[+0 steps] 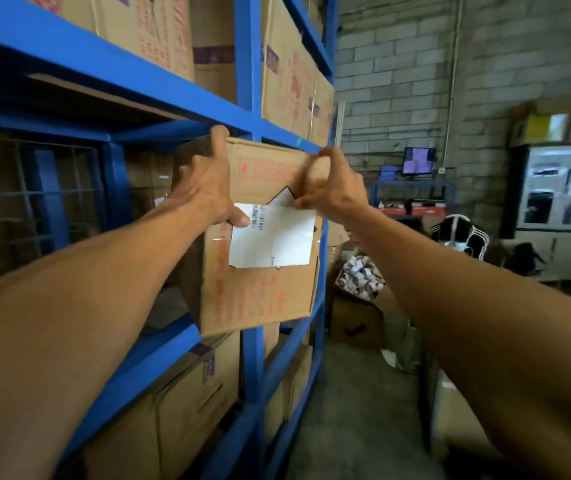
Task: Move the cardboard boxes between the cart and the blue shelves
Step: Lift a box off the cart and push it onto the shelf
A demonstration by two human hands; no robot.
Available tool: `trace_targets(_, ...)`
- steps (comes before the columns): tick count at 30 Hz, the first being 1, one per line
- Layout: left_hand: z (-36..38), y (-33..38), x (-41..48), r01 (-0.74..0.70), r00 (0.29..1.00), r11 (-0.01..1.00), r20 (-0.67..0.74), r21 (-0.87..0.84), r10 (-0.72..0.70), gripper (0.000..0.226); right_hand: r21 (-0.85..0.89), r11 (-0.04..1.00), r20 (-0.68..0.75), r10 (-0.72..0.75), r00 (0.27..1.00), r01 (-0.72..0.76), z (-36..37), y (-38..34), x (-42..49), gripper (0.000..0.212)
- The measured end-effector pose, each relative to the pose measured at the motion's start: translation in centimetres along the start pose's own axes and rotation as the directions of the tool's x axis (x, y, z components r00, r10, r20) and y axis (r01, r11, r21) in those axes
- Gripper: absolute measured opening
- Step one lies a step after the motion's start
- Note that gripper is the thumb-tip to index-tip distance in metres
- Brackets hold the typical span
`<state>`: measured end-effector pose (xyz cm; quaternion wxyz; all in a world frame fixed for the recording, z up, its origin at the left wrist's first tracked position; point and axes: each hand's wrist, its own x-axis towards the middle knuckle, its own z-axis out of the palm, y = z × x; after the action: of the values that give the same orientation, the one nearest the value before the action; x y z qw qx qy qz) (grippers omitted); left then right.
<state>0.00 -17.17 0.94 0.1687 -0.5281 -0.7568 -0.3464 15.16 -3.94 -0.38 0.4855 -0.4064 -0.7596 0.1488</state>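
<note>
— Cardboard box (pixel 260 299), white label (pixel 277 237) forward: where is it?
— Tilted at the blue shelves' (pixel 180 98) middle tier; your left hand (pixel 208 192) and right hand (pixel 332 192) clamp its upper corners.

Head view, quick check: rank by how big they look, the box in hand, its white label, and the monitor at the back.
1. box, largest by far
2. label, covering part of the box front
3. monitor, smallest in view; it stands far back by the wall, so its true size against the label is unsure
</note>
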Motion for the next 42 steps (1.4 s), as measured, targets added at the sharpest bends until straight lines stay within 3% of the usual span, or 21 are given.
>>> trace_targets(5,0.5,1.2,-0.8,0.005,1.0,1.0,0.004,-0.002,-0.005,0.11,-0.077,0.995,0.11,-0.052,0.993,0.061,-0.1,0.5,-0.5,0.122)
trace_targets(13,0.8,5.4,-1.7,-0.115,0.993,0.993,0.032,-0.025,0.116,0.115,0.036,0.999,0.14,0.019,0.99,-0.024,-5.5,3.4,-1.2,0.126)
trace_targets(21,5.3,14.6,-1.8,-0.222,0.972,0.97,0.052,-0.098,0.228,0.124,-0.054,0.992,-0.015,0.113,0.993,-0.114,-15.1,9.0,-2.5,0.111)
trace_targets(25,9.1,19.8,-1.7,-0.346,0.933,0.922,0.045,-0.174,0.358,0.124,-0.147,0.972,-0.113,0.165,0.98,-0.181,-19.8,13.3,-3.8,0.114)
trace_targets(29,13.4,25.4,-1.4,-0.473,0.862,0.844,0.066,-0.254,0.503,0.122,-0.221,0.935,-0.223,0.227,0.948,-0.276,-24.4,18.2,-5.3,0.126)
trace_targets(35,20.1,33.8,-0.9,-0.65,0.683,0.657,0.086,-0.383,0.726,0.122,-0.399,0.807,-0.39,0.28,0.877,-0.435,-30.2,23.3,-8.9,0.125)
trace_targets(38,23.3,37.9,-0.8,-0.698,0.571,0.515,0.047,-0.498,0.82,0.13,-0.476,0.712,-0.508,0.257,0.822,-0.517,-32.1,24.9,-10.7,0.125)
trace_targets(42,26.6,41.5,-1.3,-0.748,0.37,0.27,-0.043,-0.607,0.928,0.124,-0.475,0.585,-0.69,0.217,0.691,-0.658,-33.2,25.9,-13.4,0.117)
